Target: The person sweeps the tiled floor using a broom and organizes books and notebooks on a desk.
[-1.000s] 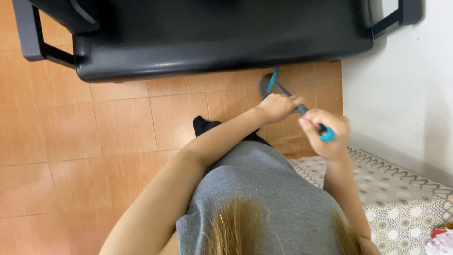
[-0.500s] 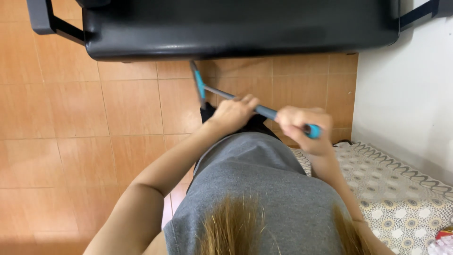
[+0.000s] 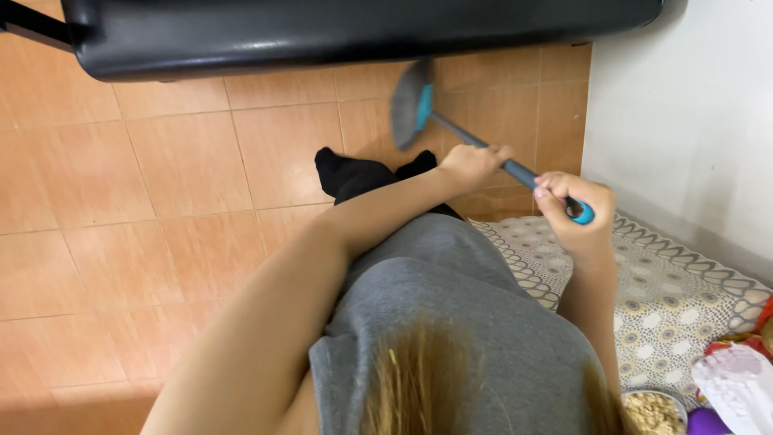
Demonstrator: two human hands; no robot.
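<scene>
Two hands on one broom (image 3: 451, 127), head view. Left hand (image 3: 473, 163) wraps mid-handle, nearer the head; right hand (image 3: 573, 211) closes on the blue end. Handle runs up-left from the fingers to the bristles, over tiles (image 3: 185, 177) by the black seat (image 3: 338, 36). Half a second ago the head sat further left.

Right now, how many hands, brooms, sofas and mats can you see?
Hands: 2, the left hand and the right hand, both gripping the handle
Brooms: 1, the blue and grey broom over the tiled floor
Sofas: 1, the black sofa
Mats: 1, the patterned mat
Total: 5
</scene>
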